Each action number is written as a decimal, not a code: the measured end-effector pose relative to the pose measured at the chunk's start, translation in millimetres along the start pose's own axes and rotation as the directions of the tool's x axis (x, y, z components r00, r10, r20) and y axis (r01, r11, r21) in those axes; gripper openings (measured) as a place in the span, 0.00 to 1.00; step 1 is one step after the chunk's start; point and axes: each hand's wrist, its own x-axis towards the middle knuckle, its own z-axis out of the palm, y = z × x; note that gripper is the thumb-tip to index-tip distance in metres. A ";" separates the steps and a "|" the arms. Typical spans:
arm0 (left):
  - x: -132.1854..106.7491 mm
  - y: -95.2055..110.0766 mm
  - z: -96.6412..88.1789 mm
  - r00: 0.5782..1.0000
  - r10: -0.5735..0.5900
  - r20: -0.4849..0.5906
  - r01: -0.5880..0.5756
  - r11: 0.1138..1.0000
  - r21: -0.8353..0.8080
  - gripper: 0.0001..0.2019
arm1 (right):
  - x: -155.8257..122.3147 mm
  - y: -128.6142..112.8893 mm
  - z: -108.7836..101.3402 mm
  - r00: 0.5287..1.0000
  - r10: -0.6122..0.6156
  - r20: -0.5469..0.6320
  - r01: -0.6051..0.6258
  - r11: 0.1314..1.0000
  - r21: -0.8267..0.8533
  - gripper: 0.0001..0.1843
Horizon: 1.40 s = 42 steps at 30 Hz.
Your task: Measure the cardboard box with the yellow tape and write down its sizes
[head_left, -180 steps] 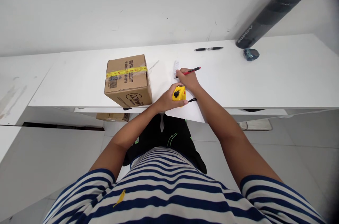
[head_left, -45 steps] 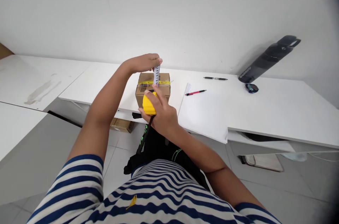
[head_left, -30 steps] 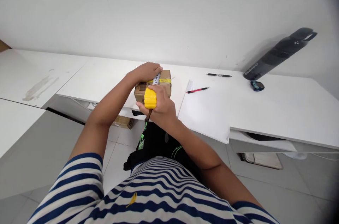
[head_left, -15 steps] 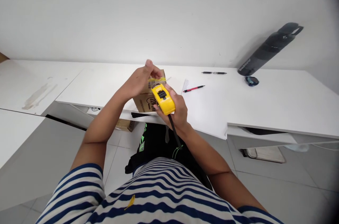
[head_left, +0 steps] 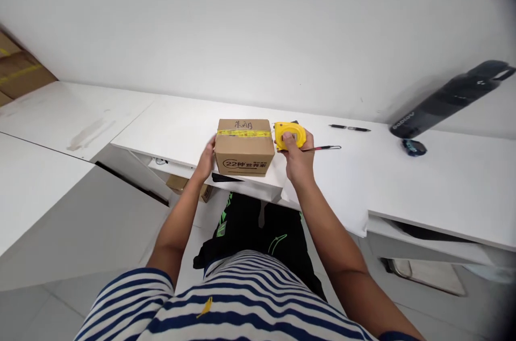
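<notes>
A small cardboard box (head_left: 244, 149) with yellow tape across its top stands near the front edge of the white desk (head_left: 403, 180). My left hand (head_left: 207, 158) presses flat against the box's left side, fingers partly hidden behind it. My right hand (head_left: 298, 156) is closed round a yellow tape measure (head_left: 288, 134), held just right of the box at the height of its top edge. No tape blade shows. A red pen (head_left: 322, 147) lies on the desk just beyond my right hand.
A black pen (head_left: 349, 128) lies further back. A dark bottle (head_left: 451, 98) leans at the far right beside a small dark object (head_left: 413, 146). Cardboard boxes (head_left: 16, 64) stand at the far left. A brown box (head_left: 181, 184) sits under the desk.
The tape blade, stretched above the box earlier, is no longer out. My right hand carried the tape measure to the box's right side, and my left hand dropped to the box's left side.
</notes>
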 end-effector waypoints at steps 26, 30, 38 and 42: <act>47.6 105.5 -27.8 0.917 -0.357 0.179 0.340 0.933 0.120 0.18 | 80.3 -52.8 -50.8 0.870 -0.002 0.493 0.296 0.803 -0.518 0.42; 48.6 87.6 -27.8 0.833 -0.448 0.326 0.363 0.886 0.288 0.20 | 76.3 -62.7 -47.8 0.814 0.073 0.576 0.328 0.761 -0.560 0.33; 55.6 76.7 -17.7 0.857 -0.398 0.329 0.291 0.898 0.329 0.24 | 63.8 -59.3 -37.2 0.804 -0.018 0.595 0.430 0.708 -0.560 0.31; 53.6 86.9 -14.9 0.894 -0.317 0.318 0.194 0.911 0.363 0.23 | 64.5 -46.9 -41.1 0.787 -0.126 0.604 0.506 0.691 -0.516 0.31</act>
